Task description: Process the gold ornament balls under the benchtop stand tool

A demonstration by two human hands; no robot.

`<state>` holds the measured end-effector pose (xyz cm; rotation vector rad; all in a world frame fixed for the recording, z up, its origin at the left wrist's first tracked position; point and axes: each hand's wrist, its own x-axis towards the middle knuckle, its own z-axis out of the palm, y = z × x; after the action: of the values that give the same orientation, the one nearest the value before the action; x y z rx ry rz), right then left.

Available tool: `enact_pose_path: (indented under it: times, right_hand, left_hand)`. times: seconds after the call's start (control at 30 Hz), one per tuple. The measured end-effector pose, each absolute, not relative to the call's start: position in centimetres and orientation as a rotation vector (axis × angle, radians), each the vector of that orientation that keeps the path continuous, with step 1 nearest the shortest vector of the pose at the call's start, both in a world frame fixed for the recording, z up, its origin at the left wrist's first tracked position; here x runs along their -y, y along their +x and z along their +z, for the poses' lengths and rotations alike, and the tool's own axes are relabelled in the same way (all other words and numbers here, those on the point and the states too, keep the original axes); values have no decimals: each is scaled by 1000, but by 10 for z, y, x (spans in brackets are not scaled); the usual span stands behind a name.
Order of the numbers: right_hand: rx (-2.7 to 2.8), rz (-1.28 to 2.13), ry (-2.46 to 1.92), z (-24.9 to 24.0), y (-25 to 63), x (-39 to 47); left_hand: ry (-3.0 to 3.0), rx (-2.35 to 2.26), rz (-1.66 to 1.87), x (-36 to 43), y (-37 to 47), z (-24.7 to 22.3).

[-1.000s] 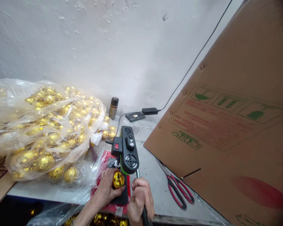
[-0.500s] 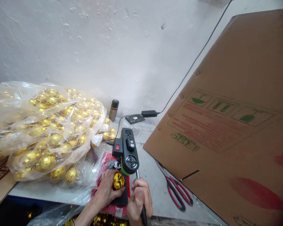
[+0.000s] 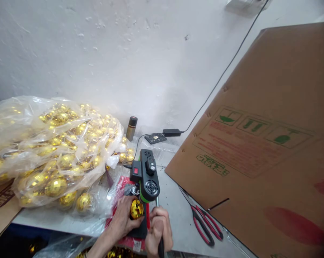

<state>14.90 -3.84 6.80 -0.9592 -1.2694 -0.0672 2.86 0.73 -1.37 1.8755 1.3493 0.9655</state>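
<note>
Between the thumb and fingers of my left hand (image 3: 123,219) sits a shiny gold mirror-tiled ball (image 3: 137,209), held over the black base of a small bench machine. The machine's black and green head (image 3: 149,177) stands just above and behind the ball, with a red switch on a box (image 3: 135,170) at its left side. My right hand (image 3: 159,229) is wrapped round a lever handle (image 3: 161,247) with a black grip and a metal rod that runs up to the machine. Red plastic sheeting (image 3: 124,183) lies under the machine's base.
A clear bag (image 3: 78,147) of gold balls fills the left. On the right stands a large cardboard box (image 3: 258,143), with red-handled scissors (image 3: 206,224) before it. A spray can (image 3: 131,128), a black phone-like slab (image 3: 155,138) and a power adapter (image 3: 172,132) lie along the wall.
The whole view has shifted slightly, with things sitting a little lower in the picture. Both hands keep their hold on the ball and the lever handle.
</note>
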Motion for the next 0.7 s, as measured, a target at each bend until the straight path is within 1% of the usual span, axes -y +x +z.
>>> enact_pose_path:
  times: [0.13,0.23,0.3,0.43,0.5,0.6,0.7]
  right_hand:
    - [1310,156,-1069,115,159,44]
    - [1345,263,-1128,144,166,45]
    - [1347,260,-1112,148,166,45]
    - [1230,233,-1076,135,153,47]
    - [1139,250,-1084,128,145,50]
    - [1079,274,-1080,126,138,52]
    - [1063,286,-1094,127,135,53]
  left_hand:
    - [1863,-1343,970,-2,28,-12]
    - [1877,-1347,995,15,15,-22]
    - [1932,-1318,991,32,-3,-35]
    - [2034,-1245,976,55,-42,-48]
    - [1996,-1322,1058,46,-50,-37]
    - [1821,-1509,1250,0,-48,-1]
    - [1617,-1630,1236,-61,-45,31]
